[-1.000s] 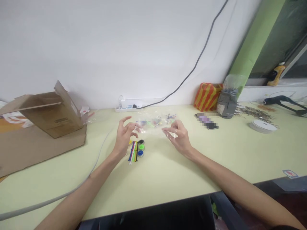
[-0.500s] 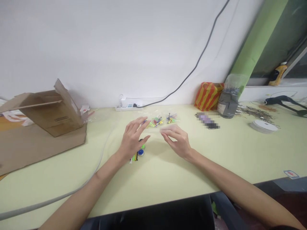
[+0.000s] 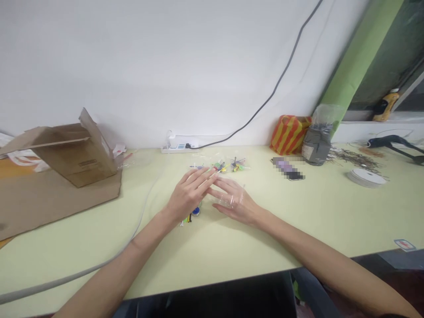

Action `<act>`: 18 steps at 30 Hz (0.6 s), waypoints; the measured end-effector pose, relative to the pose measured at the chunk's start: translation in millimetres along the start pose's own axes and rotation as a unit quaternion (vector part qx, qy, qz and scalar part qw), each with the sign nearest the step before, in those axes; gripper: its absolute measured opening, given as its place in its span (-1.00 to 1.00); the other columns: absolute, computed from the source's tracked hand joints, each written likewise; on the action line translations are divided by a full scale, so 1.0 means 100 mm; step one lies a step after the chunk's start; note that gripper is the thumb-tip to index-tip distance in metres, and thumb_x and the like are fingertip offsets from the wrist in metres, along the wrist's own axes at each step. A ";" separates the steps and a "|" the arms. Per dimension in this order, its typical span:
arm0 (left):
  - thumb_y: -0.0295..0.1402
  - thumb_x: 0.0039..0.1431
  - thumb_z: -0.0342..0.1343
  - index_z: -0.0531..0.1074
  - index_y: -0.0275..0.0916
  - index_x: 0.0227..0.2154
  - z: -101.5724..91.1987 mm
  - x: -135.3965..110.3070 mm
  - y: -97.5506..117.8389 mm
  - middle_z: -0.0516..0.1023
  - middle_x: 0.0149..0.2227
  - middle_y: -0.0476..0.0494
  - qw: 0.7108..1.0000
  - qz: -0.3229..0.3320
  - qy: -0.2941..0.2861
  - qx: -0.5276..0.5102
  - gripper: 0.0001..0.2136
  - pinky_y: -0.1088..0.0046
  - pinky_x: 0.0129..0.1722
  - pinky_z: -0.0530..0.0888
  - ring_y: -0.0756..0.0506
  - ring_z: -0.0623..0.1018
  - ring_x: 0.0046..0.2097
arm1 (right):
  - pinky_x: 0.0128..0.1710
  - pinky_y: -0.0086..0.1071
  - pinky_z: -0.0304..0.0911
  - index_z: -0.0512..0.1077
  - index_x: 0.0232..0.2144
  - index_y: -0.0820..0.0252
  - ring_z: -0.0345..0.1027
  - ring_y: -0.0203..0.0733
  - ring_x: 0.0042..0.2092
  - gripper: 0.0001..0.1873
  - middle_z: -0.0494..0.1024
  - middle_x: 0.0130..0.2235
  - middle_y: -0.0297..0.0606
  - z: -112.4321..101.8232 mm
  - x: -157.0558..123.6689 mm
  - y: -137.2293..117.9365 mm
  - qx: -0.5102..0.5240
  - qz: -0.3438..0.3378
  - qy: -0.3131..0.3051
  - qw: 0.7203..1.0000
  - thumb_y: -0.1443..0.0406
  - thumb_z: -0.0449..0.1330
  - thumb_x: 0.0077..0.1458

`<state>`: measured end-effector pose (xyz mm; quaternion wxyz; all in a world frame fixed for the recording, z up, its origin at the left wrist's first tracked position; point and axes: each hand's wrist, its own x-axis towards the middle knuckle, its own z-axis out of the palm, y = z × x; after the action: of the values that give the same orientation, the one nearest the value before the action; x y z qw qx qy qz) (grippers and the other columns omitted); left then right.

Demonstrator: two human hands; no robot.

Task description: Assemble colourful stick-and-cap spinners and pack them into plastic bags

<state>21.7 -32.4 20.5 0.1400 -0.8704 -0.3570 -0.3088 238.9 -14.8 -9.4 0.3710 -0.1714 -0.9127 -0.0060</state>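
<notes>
A clear plastic bag (image 3: 229,202) lies thin and glossy across the fingers of my right hand (image 3: 243,206), its outline hard to follow. My left hand (image 3: 189,194) has its fingers stretched out, and their tips meet those of my right hand; its thumb is hidden. Partly under my left hand are a blue round piece (image 3: 196,211) and small black, yellow, green and white plastic parts (image 3: 186,220). Just beyond the fingertips, clear bags of colourful small parts (image 3: 237,165) lie on the table.
A cardboard box (image 3: 82,163) stands open at the left, on flat cardboard (image 3: 59,203). At the back is a power strip (image 3: 177,148). To the right are a striped bag (image 3: 287,136), a grey bag (image 3: 316,148), a blurred-out phone (image 3: 287,169) and a white spool (image 3: 367,176).
My hands have come together, fingertips meeting. The right hand has gone from a pinch to extended fingers, with the clear bag across them. The left hand now covers more of the small parts.
</notes>
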 end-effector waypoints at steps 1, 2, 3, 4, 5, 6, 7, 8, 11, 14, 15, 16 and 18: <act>-0.44 0.36 -0.06 0.38 -0.10 0.19 0.01 0.00 0.00 0.45 0.22 -0.16 1.000 0.004 -0.004 0.001 -0.61 0.05 0.28 0.30 -0.19 0.38 0.29 | 0.25 0.05 0.20 0.30 0.26 0.05 0.10 0.07 0.33 -0.46 0.30 0.28 -0.06 0.00 0.00 0.00 -0.004 0.003 -0.003 1.000 0.35 0.21 0.26; -0.46 0.36 -0.08 0.38 -0.10 0.20 0.02 0.00 -0.01 0.46 0.22 -0.16 1.000 0.006 -0.006 0.002 -0.60 0.07 0.27 0.31 -0.18 0.39 0.29 | 0.26 0.05 0.20 0.29 0.26 0.05 0.10 0.06 0.33 -0.46 0.29 0.28 -0.07 0.00 0.00 0.00 -0.007 0.006 -0.004 1.000 0.38 0.18 0.26; -0.48 0.36 -0.10 0.38 -0.10 0.20 0.02 -0.01 -0.04 0.47 0.20 -0.16 1.000 0.007 -0.007 0.002 -0.59 0.08 0.27 0.32 -0.17 0.40 0.28 | 0.26 0.05 0.19 0.27 0.28 0.04 0.10 0.04 0.33 -0.44 0.29 0.29 -0.08 0.00 0.00 0.01 -0.008 0.008 -0.001 1.000 0.41 0.14 0.26; -0.50 0.34 -0.11 0.39 -0.11 0.19 0.02 -0.02 -0.09 0.49 0.19 -0.16 1.000 0.002 -0.006 0.002 -0.58 0.09 0.27 0.32 -0.17 0.41 0.27 | 0.27 0.04 0.19 0.25 0.29 0.03 0.10 0.02 0.33 -0.42 0.29 0.29 -0.09 0.00 -0.01 0.02 -0.008 0.010 0.004 1.000 0.43 0.11 0.26; -0.53 0.33 -0.11 0.41 -0.10 0.18 0.02 -0.05 -0.16 0.51 0.17 -0.16 1.000 -0.008 -0.001 0.004 -0.56 0.10 0.25 0.34 -0.17 0.44 0.25 | 0.27 0.04 0.19 0.23 0.31 0.02 0.11 0.00 0.33 -0.41 0.30 0.28 -0.10 0.00 -0.01 0.03 -0.006 0.014 0.013 1.000 0.45 0.07 0.27; -0.53 0.31 -0.10 0.42 -0.11 0.18 0.01 -0.07 -0.24 0.51 0.17 -0.18 0.999 -0.030 -0.003 0.010 -0.55 0.09 0.24 0.35 -0.19 0.45 0.23 | 0.27 0.03 0.19 0.22 0.32 0.01 0.13 -0.02 0.32 -0.40 0.32 0.27 -0.12 -0.01 -0.02 0.05 -0.002 0.020 0.023 1.000 0.46 0.04 0.28; -0.55 0.28 -0.10 0.41 -0.13 0.19 -0.01 -0.10 -0.34 0.50 0.17 -0.22 0.998 -0.064 0.001 0.025 -0.53 0.08 0.22 0.37 -0.22 0.47 0.22 | 0.27 0.03 0.19 0.21 0.31 -0.01 0.15 -0.03 0.31 -0.41 0.34 0.26 -0.14 -0.02 -0.02 0.06 0.002 0.028 0.034 0.999 0.47 0.02 0.30; -0.59 0.24 -0.12 0.38 -0.15 0.22 -0.02 -0.14 -0.43 0.49 0.18 -0.25 0.994 -0.102 0.001 0.048 -0.48 0.08 0.19 0.39 -0.24 0.48 0.20 | 0.26 0.03 0.20 0.23 0.31 -0.02 0.17 -0.05 0.30 -0.42 0.36 0.24 -0.15 -0.02 -0.02 0.08 0.006 0.039 0.044 0.998 0.47 0.00 0.31; -0.66 0.12 -0.16 0.14 -0.19 0.36 -0.05 -0.25 -0.70 0.38 0.26 -0.37 0.962 -0.238 -0.015 0.136 -0.29 0.07 0.01 0.48 -0.33 0.54 0.11 | 0.25 0.02 0.21 0.31 0.25 0.01 0.20 -0.05 0.27 -0.48 0.38 0.22 -0.14 -0.03 -0.03 0.12 0.012 0.064 0.053 0.996 0.47 -0.02 0.32; -0.55 0.18 -0.13 0.05 -0.28 0.39 -0.01 -0.38 -0.90 0.24 0.32 -0.53 0.940 -0.290 -0.046 0.175 -0.33 0.01 -0.01 0.46 -0.41 0.51 0.12 | 0.20 0.02 0.23 0.36 0.19 0.07 0.24 -0.02 0.23 -0.53 0.39 0.19 -0.08 0.01 -0.05 0.12 0.022 0.078 0.017 0.997 0.47 0.00 0.31; -0.47 0.24 -0.13 0.06 -0.31 0.38 0.02 -0.41 -0.94 0.27 0.30 -0.56 0.935 -0.298 -0.057 0.182 -0.38 -0.01 0.01 0.45 -0.41 0.50 0.13 | 0.18 0.01 0.25 0.36 0.18 0.09 0.26 -0.01 0.20 -0.54 0.40 0.17 -0.07 0.04 -0.06 0.11 0.027 0.082 -0.001 0.996 0.47 0.01 0.31; -0.38 0.30 -0.14 0.12 -0.30 0.36 0.06 -0.45 -0.98 0.34 0.26 -0.56 0.931 -0.310 -0.068 0.183 -0.43 -0.01 0.02 0.43 -0.42 0.50 0.13 | 0.15 0.00 0.27 0.36 0.18 0.09 0.28 -0.01 0.17 -0.55 0.42 0.15 -0.06 0.07 -0.07 0.10 0.033 0.085 -0.019 0.996 0.47 0.02 0.30; -0.24 0.36 -0.17 0.21 -0.28 0.31 0.12 -0.49 -1.02 0.45 0.18 -0.51 0.927 -0.326 -0.093 0.158 -0.48 0.00 0.03 0.42 -0.40 0.51 0.11 | 0.09 -0.05 0.31 0.37 0.17 0.11 0.32 -0.01 0.10 -0.57 0.46 0.08 -0.06 0.13 -0.08 0.06 0.039 0.087 -0.049 0.994 0.46 0.04 0.31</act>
<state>-71.6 19.1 -17.6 0.1338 -0.6977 -0.6765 -0.1942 237.3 -10.3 -25.3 0.3317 -0.2354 -0.9109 0.0698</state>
